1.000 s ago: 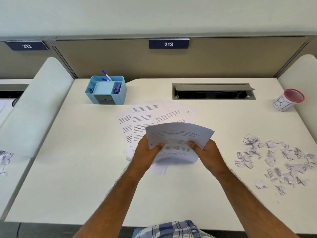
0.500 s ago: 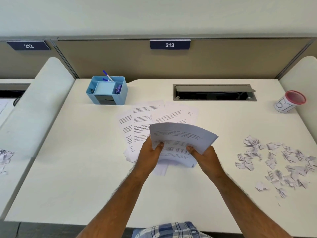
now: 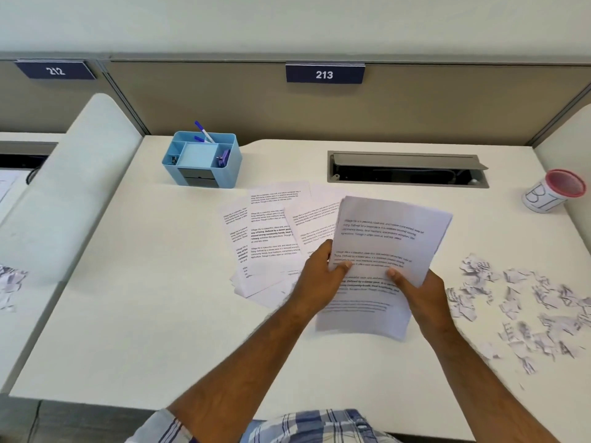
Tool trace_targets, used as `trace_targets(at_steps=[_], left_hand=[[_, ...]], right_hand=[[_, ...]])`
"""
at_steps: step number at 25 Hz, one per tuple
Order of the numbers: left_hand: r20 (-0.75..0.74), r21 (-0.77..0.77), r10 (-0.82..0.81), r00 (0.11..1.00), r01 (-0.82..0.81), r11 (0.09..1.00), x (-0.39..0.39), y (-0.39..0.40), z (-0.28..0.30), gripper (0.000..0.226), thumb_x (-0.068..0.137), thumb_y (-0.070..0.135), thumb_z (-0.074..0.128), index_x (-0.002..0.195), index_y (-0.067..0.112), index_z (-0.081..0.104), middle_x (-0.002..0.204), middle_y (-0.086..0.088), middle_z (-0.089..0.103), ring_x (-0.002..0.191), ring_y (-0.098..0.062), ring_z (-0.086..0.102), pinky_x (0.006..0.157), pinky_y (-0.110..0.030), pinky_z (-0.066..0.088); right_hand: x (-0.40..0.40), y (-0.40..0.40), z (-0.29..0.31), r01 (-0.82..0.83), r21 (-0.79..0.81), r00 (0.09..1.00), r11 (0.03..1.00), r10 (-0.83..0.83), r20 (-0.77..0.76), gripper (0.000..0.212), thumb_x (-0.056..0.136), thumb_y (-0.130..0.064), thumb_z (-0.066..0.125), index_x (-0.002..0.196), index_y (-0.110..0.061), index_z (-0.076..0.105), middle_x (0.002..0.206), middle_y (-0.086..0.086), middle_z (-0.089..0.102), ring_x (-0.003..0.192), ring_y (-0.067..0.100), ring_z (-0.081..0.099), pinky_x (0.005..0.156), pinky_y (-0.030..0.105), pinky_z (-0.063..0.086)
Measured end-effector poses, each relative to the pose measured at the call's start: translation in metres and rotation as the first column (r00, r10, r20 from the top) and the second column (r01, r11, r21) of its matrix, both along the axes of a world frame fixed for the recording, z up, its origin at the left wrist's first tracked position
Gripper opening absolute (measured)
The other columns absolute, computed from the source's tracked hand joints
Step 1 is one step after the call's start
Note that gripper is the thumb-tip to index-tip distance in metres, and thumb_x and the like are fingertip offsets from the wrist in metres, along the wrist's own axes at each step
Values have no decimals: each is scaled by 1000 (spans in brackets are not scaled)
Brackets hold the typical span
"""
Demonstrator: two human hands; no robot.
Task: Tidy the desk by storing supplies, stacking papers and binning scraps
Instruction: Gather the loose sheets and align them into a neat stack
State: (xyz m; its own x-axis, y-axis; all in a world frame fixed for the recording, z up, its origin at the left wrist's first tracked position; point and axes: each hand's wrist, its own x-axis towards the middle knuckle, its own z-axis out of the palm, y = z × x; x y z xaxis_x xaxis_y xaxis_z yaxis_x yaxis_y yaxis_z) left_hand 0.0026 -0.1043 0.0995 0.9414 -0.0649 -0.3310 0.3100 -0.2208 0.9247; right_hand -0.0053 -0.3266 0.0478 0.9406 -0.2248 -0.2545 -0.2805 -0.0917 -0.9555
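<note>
Both hands hold a bundle of printed sheets just above the white desk. My left hand grips its left edge, thumb on top. My right hand grips the lower right edge, thumb on the page. More printed sheets lie fanned out on the desk to the left of the bundle. Torn paper scraps are scattered at the right. A white cup with a pink rim, marked with letters, lies tilted at the far right. The blue organiser with pens stands at the back left.
An open grey cable hatch is set into the desk at the back. White side dividers bound the desk left and right. More scraps lie on the neighbouring desk at the left.
The bundle has moved to the right and lies flatter and more lengthwise in my hands. Both hands shifted right with it. The sheets on the desk have not moved.
</note>
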Motion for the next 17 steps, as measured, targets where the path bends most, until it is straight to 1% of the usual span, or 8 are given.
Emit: trace_targets(at_steps=[2, 4, 6, 8, 10, 14, 16, 17], left_hand=[[-59, -33, -20, 998, 18, 999, 8, -5, -5, 31, 100, 34, 63, 129, 30, 55, 121, 13, 69, 101, -8, 72, 83, -32, 63], [-88, -36, -14, 996, 11, 999, 17, -5, -13, 30, 100, 41, 61, 128, 29, 57, 118, 13, 69, 101, -7, 71, 83, -31, 61], [-121, -46, 22, 992, -28, 999, 28, -2, -25, 25, 101, 43, 57, 123, 29, 60, 117, 9, 69, 104, -12, 70, 83, -33, 60], [-182, -91, 80, 980, -98, 991, 40, 2, -39, 21, 103, 36, 55, 120, 26, 61, 117, 4, 70, 106, -18, 70, 86, -38, 62], [-227, -88, 159, 961, -183, 979, 52, 8, -51, 20, 103, 27, 56, 121, 19, 60, 119, -2, 68, 105, -21, 70, 84, -36, 62], [-262, 99, 390, 883, -378, 921, 75, 25, -80, 39, 95, 22, 65, 131, 11, 55, 120, -5, 63, 104, -24, 67, 86, -39, 59], [-265, 240, 455, 850, -399, 885, 84, 32, -95, 47, 87, 27, 70, 128, 10, 56, 121, -6, 61, 107, -26, 66, 89, -43, 61], [-266, 327, 462, 846, -371, 869, 87, 34, -103, 53, 84, 31, 72, 129, 9, 56, 126, -7, 56, 110, -28, 65, 91, -46, 60]], right_hand=[[2, -10, -3, 15, -25, 1000, 1000, -15, -26, 23, 81, -29, 85, 99, -23, 71, 97, -6, 78, 83, 12, 77, 70, 31, 60], [5, -18, -8, 26, -6, 999, 1000, -26, -37, 24, 82, -28, 84, 101, -22, 72, 97, -6, 78, 84, 12, 77, 71, 31, 59], [9, -23, -14, 37, 30, 998, 999, -35, -56, 25, 82, -25, 84, 104, -21, 73, 99, -5, 80, 86, 13, 77, 75, 32, 59], [15, -24, -19, 50, 65, 996, 997, -45, -78, 29, 83, -23, 84, 109, -19, 73, 102, -5, 80, 90, 15, 77, 79, 34, 59], [23, -23, -24, 52, 69, 994, 996, -46, -94, 33, 83, -23, 84, 113, -17, 72, 104, -4, 79, 92, 16, 77, 81, 35, 59], [39, -21, -30, 65, 72, 992, 995, -57, -110, 28, 83, -24, 84, 108, -20, 73, 100, -7, 79, 89, 10, 76, 80, 32, 59], [47, -20, -34, 64, 75, 992, 995, -55, -114, 25, 83, -23, 83, 106, -22, 72, 99, -10, 79, 89, 7, 76, 78, 28, 58], [50, -21, -36, 64, 77, 992, 995, -55, -116, 25, 83, -22, 83, 106, -22, 72, 100, -11, 79, 90, 6, 75, 77, 27, 57]])
